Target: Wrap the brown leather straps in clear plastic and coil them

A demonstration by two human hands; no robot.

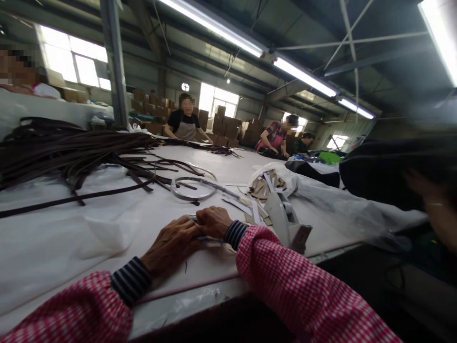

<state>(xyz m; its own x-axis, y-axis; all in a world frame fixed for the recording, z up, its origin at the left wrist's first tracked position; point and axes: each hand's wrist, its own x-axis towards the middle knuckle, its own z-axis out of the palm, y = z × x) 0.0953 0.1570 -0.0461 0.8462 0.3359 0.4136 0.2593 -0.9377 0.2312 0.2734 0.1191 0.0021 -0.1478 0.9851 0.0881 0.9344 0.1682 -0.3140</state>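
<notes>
My left hand [174, 243] and my right hand [214, 221] meet low over the white table [221, 267]. Both have their fingers closed around the same spot. A small shiny edge shows between them, but the fingers hide most of what they grip. Just beyond the hands lies a looped band [194, 190] with a glossy surface, trailing off to the right. Flat white and beige strips [246, 207] are scattered right of the hands. Beside my right forearm stands a pale grey holder [280, 219] that looks like a tape dispenser.
Long dark brown straps [71, 147] are heaped at the left. Clear plastic sheeting [71, 233] covers the near left. An open plastic bag [269, 183] holds many strips. Several people work around the table; a blurred arm [435, 200] is close at the right.
</notes>
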